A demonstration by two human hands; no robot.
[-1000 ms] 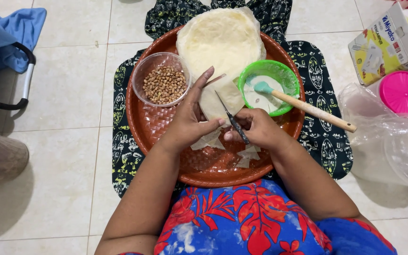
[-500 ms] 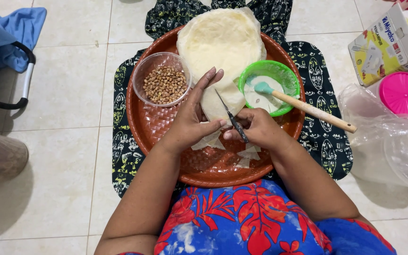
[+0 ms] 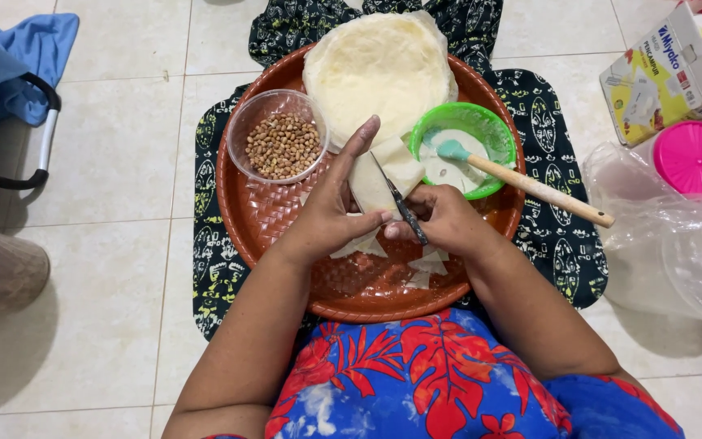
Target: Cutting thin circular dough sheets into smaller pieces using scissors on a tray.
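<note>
Right hand [image 3: 448, 221] clenched on a small knife [image 3: 400, 202], handle buried in the fist, dark blade pointing up and away from the person. Blade lies across a pale pastry strip [image 3: 387, 175]. The strip sits on the round brown woven tray [image 3: 270, 215], running from the hands up toward the stack of round pastry sheets [image 3: 379, 73] at the tray's far edge.

Left hand [image 3: 331, 207] not gripping anything: fingers stretched flat, pressing the strip's left edge, index finger pointing up toward the stack. Thumb tip meets the right hand's fingertips just beside the blade's lower end. So the strip is pinned on its left by the open left hand, with the knife on it to the right of those fingers.

Cut pastry triangles [image 3: 428, 264] lie on the tray below and under both hands, touching one another.

Also on the tray: clear plastic bowl of brown peanuts [image 3: 282, 145] at left, just beside the left hand's fingers; green bowl [image 3: 497, 134] with white paste at right, a teal-headed spatula [image 3: 530, 185] with wooden handle resting in it, handle sticking out over the tray rim.

Tray sits on a black patterned cloth [image 3: 558, 244] on pale floor tiles. Right of it: pink lid [image 3: 696, 158], clear plastic bag [image 3: 676, 252], cardboard box [image 3: 668, 69].
</note>
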